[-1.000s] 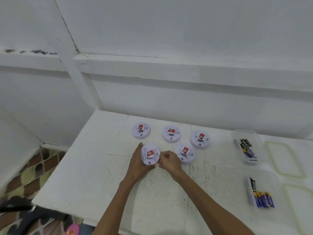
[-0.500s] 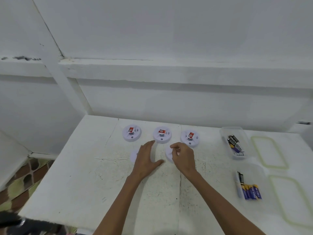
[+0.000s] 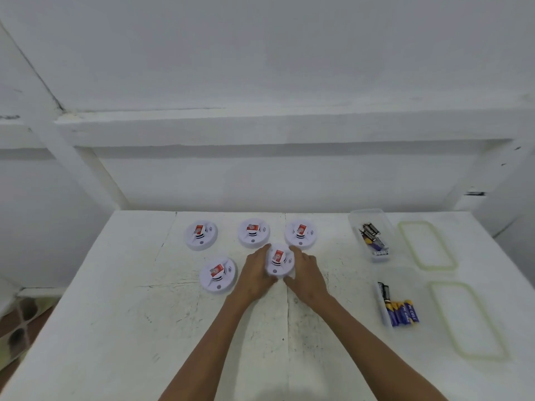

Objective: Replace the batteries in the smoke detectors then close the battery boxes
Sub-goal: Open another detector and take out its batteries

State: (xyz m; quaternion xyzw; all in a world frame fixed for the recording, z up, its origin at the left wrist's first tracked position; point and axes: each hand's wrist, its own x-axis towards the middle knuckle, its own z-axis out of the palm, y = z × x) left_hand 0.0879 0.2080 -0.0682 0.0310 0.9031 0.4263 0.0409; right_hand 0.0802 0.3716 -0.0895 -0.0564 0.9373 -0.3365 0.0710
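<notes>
Several round white smoke detectors with red labels lie on the white table (image 3: 115,328). Three form a back row: left (image 3: 201,234), middle (image 3: 253,232) and right (image 3: 301,233). A fourth detector (image 3: 217,274) lies front left, by itself. The fifth detector (image 3: 279,260) sits between my hands: my left hand (image 3: 254,274) grips its left edge and my right hand (image 3: 307,274) grips its right edge. Its underside is hidden.
A clear box (image 3: 370,234) of dark batteries stands at the back right. Another clear box (image 3: 398,309) with blue batteries is nearer. Two green-rimmed lids (image 3: 425,246) (image 3: 466,319) lie to their right. A white wall rises behind the table.
My hands left the front-left detector on the table and moved right. They now hold the front-right detector from both sides. The camera view shifted left.
</notes>
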